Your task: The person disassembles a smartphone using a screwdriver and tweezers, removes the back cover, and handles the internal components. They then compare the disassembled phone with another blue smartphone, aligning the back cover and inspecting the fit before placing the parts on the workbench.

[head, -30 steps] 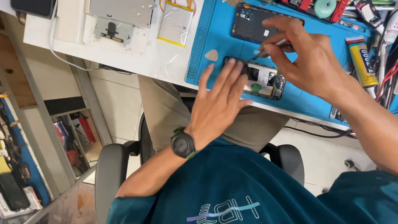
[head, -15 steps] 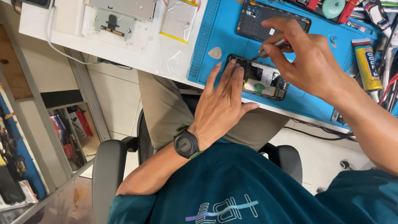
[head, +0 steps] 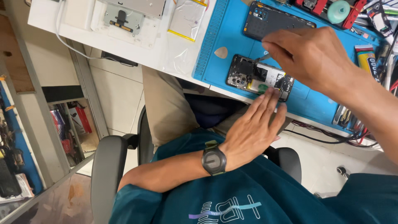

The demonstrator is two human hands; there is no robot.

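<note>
An opened phone (head: 253,77) with its circuit boards and camera cluster bare lies on a blue work mat (head: 215,37). My left hand (head: 253,127), a dark watch on its wrist, rests flat with its fingertips on the phone's near edge. My right hand (head: 313,56) hovers over the phone and pinches a thin metal tool (head: 264,57) whose tip touches the phone's inside. The phone's dark back cover (head: 271,23) lies further back on the mat.
A pale triangular pick (head: 221,52) sits on the mat left of the phone. A yellow glue tube (head: 366,58), tweezers (head: 343,115) and cables crowd the right side. A metal plate (head: 124,18) and a film packet (head: 186,18) lie on the white desk (head: 54,20).
The view has shifted, so the phone sits lower and more central. My left hand slid back from covering the phone to its near edge. My right hand stays over the phone with the tool.
</note>
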